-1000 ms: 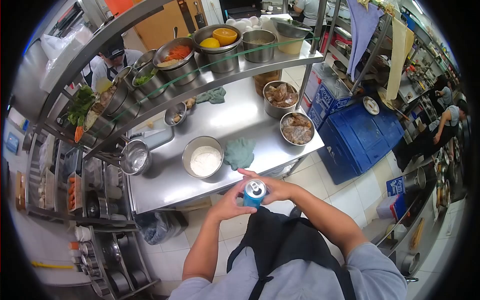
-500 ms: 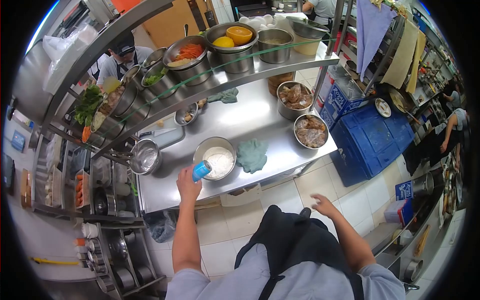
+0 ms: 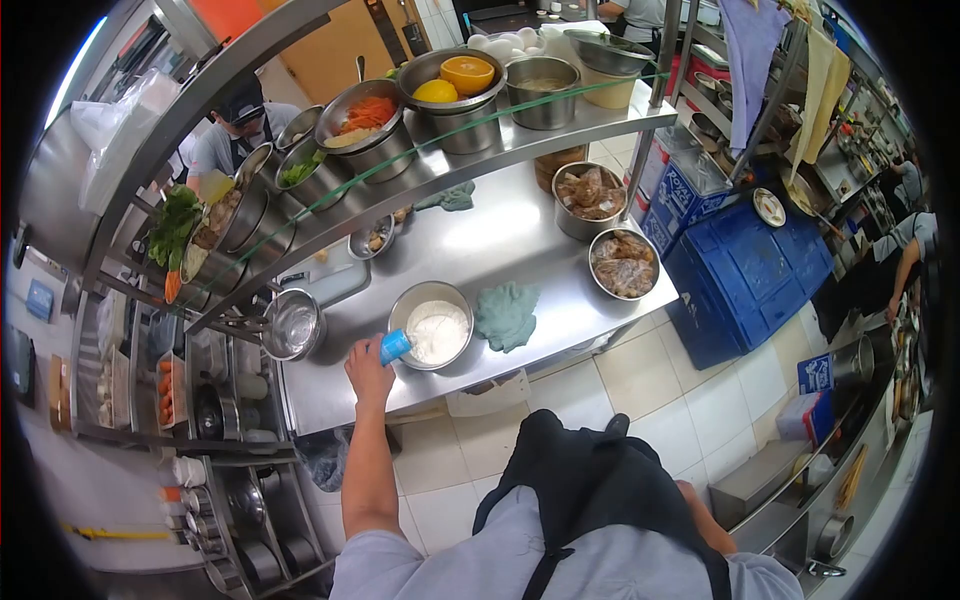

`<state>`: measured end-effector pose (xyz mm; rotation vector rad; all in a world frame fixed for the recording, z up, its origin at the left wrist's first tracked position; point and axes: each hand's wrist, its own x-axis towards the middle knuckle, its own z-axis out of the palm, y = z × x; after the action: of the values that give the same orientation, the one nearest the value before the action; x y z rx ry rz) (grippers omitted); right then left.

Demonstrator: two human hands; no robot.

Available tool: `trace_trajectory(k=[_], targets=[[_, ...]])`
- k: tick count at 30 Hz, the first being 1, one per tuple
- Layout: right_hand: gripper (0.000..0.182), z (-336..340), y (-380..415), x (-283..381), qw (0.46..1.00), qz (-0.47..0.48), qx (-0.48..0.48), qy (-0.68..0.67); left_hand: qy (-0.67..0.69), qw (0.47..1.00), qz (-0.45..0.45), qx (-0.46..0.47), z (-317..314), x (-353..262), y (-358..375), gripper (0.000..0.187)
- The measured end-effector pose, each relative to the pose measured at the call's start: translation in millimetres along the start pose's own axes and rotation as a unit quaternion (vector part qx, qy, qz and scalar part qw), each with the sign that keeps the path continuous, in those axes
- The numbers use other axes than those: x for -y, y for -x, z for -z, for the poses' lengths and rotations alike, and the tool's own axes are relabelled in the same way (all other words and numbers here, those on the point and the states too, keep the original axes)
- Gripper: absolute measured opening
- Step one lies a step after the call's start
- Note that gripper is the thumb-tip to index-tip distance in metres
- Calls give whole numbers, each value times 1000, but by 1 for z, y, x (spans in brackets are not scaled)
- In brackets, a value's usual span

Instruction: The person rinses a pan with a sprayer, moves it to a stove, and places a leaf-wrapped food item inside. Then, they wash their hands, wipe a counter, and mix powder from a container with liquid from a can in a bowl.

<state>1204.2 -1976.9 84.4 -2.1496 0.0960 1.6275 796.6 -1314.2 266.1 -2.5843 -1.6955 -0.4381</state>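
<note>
My left hand (image 3: 369,371) is closed around a light blue canister (image 3: 395,346), which tilts over the near left rim of a metal bowl (image 3: 404,308). White powder resembling flour (image 3: 438,332) lies in the bowl. A crumpled green cloth (image 3: 506,316) sits on the counter just right of it. To the left stands another metal bowl (image 3: 293,324) with a shiny inside. My right hand is hidden behind the black apron at my side; only part of that forearm shows.
A raised shelf (image 3: 440,165) with pans of vegetables and cut citrus spans the steel counter (image 3: 470,235). Two metal bowls of bagged brown food (image 3: 622,264) stand at the counter's right end. A big blue bin (image 3: 745,275) is beyond. Other people work at left and right.
My right hand has dropped from beside the counter to behind my apron, out of sight. My left hand and the canister have shifted slightly left, still at the bowl's rim.
</note>
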Motion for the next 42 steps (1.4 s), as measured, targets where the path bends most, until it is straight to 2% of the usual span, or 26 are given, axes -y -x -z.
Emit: trace_trajectory(k=[3,5,11,19,21,25,29,32,36,42], targets=[[33,-5,-18,14,996,80,-18,-44,-7,1000,2,5,0,-1,-4,61],[39,-9,-16,53,990,37,-46,-126,-8,1000,5,9,1,-2,-7,61],[41,-11,-7,108,984,63,-40,-165,-13,1000,-1,17,3,-3,-15,62],[41,-14,-17,93,988,13,-39,-149,-42,998,-27,34,1,-6,-25,60],[41,-17,-20,83,990,-6,-28,-140,-52,997,-42,40,0,-7,-27,66],[40,-20,-26,70,994,-9,-9,-112,-62,996,-45,50,4,-12,-28,67],[36,-14,-39,73,995,-15,17,-97,-72,995,-51,47,6,-17,-30,59],[34,-9,-46,99,994,-47,17,-102,-97,993,-48,45,13,-18,-30,57],[34,7,-87,139,993,-40,22,-107,-139,988,-46,56,27,-27,-36,55],[38,27,-131,230,989,51,39,-136,-159,984,-36,69,39,-41,-45,57]])
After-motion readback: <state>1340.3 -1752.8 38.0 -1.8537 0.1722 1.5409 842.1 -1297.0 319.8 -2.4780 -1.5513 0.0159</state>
